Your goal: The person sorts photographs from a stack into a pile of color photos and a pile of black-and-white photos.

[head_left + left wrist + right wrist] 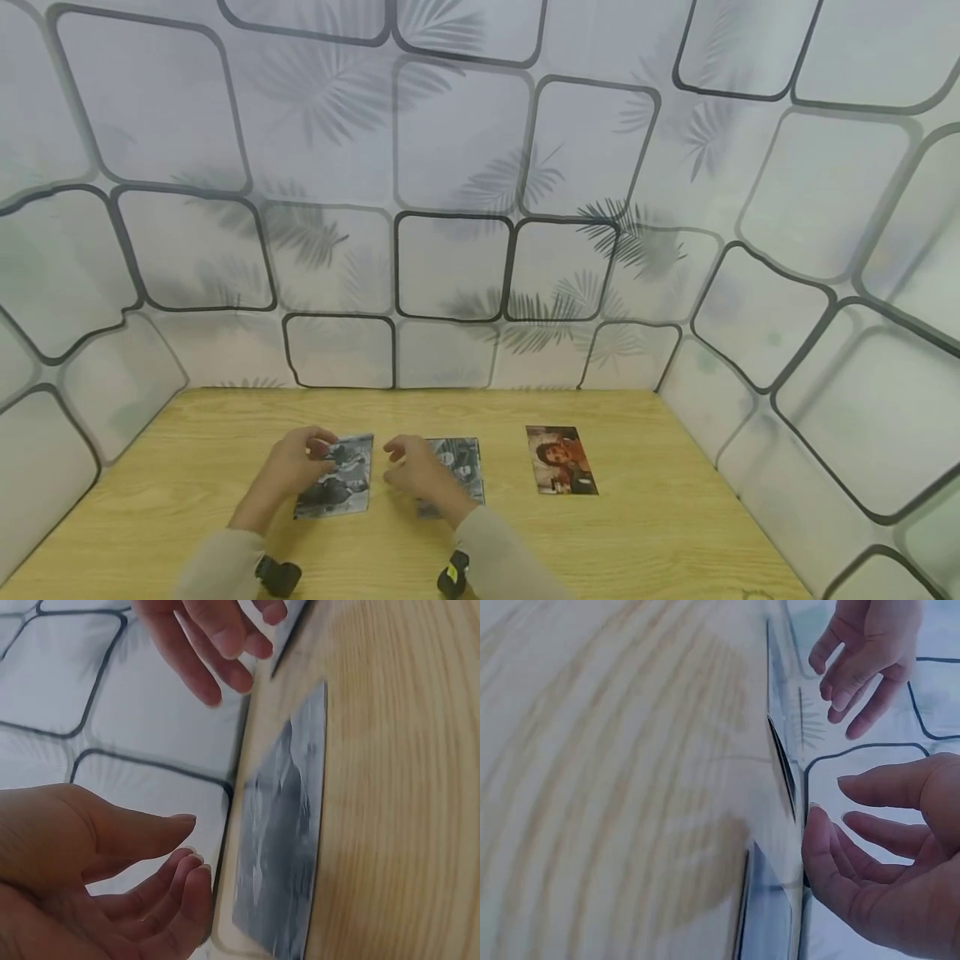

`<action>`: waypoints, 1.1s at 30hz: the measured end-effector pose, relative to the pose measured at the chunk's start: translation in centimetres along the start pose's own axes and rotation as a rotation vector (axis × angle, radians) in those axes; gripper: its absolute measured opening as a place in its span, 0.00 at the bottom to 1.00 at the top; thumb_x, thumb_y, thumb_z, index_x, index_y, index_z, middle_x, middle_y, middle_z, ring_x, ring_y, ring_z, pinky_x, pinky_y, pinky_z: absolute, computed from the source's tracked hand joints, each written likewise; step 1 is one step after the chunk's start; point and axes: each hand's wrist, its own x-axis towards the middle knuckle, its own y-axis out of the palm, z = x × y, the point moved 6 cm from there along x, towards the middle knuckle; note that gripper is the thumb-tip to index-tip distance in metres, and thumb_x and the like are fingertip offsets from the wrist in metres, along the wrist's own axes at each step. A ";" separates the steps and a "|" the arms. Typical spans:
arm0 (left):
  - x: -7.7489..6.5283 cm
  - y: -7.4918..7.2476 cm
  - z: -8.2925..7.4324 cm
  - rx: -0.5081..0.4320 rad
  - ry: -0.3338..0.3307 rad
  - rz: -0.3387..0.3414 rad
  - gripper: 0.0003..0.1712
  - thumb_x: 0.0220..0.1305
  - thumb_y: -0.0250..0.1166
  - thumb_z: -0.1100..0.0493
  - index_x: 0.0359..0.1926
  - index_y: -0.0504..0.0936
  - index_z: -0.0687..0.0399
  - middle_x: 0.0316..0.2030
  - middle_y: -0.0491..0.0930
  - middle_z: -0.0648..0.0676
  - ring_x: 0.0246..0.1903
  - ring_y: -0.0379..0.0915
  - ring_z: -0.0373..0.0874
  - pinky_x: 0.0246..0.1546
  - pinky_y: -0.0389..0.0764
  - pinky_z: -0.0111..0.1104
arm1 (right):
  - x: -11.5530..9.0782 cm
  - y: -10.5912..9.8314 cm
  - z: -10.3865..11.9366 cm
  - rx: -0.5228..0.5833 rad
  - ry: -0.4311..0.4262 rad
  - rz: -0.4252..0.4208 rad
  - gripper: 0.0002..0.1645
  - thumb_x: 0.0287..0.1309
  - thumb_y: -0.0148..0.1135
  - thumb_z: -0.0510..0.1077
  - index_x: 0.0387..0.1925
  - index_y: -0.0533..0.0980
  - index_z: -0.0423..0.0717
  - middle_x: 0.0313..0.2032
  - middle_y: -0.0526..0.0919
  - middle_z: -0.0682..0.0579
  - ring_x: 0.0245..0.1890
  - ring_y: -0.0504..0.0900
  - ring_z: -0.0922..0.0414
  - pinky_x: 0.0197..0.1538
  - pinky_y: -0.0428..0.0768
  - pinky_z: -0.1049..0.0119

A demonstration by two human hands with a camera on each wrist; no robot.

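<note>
My left hand [295, 462] hovers over a black-and-white photo print [345, 479], fingers loosely bent and nothing between them. In the left wrist view, a gap shows between that hand [127, 870] and the print [281, 832]. My right hand [420, 473] is above a second black-and-white print [467, 467], partly covering it. Seen in the right wrist view, its thumb and fingers [885, 855] stand apart with no object in them. A colour photo print [562, 460] showing a person lies flat, farther right.
All three prints lie on a light wood-grain table [637, 533]. Pale curtain-like walls [457, 267] with dark rounded squares and leaf patterns enclose the back and sides. Dark devices are strapped at the left wrist [277, 577] and right wrist [453, 575].
</note>
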 end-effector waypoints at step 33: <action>0.8 8.2 -5.6 -0.197 -0.009 0.102 0.19 0.60 0.68 0.74 0.53 0.82 0.65 0.46 0.82 0.63 0.41 0.84 0.50 0.33 0.88 0.38 | -2.7 -9.8 -7.8 0.093 0.117 -0.060 0.24 0.60 0.66 0.34 0.58 0.78 0.33 0.49 0.82 0.36 0.35 0.88 0.51 0.39 0.91 0.58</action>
